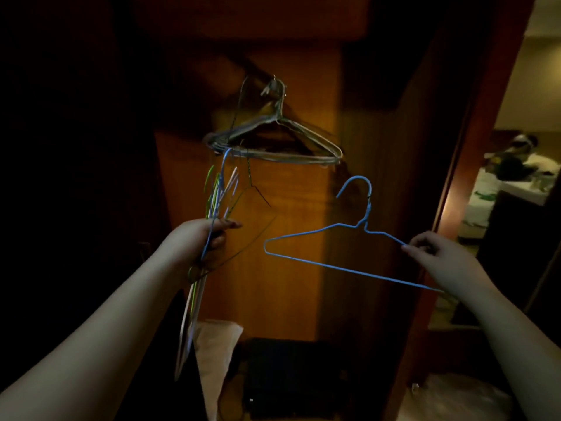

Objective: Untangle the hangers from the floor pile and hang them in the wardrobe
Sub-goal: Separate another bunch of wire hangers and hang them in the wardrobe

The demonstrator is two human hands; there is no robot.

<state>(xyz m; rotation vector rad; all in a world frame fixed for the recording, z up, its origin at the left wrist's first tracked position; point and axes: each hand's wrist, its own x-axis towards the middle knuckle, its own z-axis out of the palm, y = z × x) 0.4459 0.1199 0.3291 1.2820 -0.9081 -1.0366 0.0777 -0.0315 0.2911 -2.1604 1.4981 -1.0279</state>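
Our right hand [440,256] pinches blue hanger [349,247] at shoulder; left hand [206,241] grips tangled bundle [212,196]. Wire light, springy, snag-prone; we judge neck best hold.

Two hands are up in front of the wardrobe: the right hand [437,256] pinches one blue hanger [349,247] on its own, and the left hand [206,241] grips a bundle of hangers [217,192], green, blue and pale wires pressed so close that I cannot count them, several at least. On the rail hangs one cluster of grey wire hangers [273,138], again several stacked together, too overlapped to number. On the wardrobe floor sit one dark box [288,375] and one pale bag [215,344].
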